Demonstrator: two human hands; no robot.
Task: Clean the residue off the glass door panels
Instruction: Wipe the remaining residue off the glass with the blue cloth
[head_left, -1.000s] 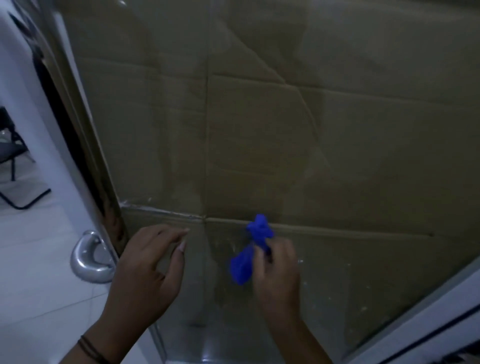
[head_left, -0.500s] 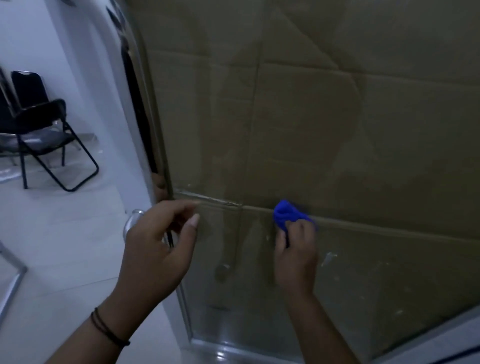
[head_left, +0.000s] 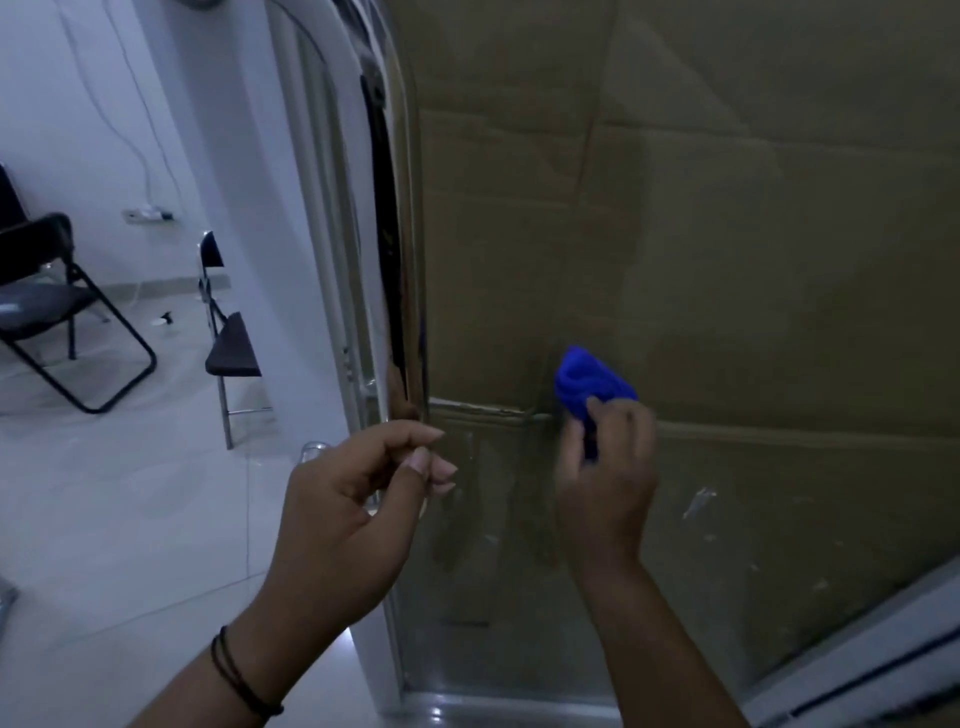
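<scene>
Glass panel (head_left: 701, 312), backed by cardboard (head_left: 779, 130), fills the frame from 12 to 4 o'clock; its metal edge (head_left: 410, 260) runs upright at centre. Your right hand (head_left: 605, 478) grips a bunched blue cloth (head_left: 589, 382) and presses it to the glass. Your left hand (head_left: 348, 514), at 7 o'clock, hovers just off the edge, fingers loosely curled, holding nothing. White residue flecks (head_left: 698, 501) lie at 3 o'clock from your right hand, nearer it than your left; the streak's long axis runs near upright.
</scene>
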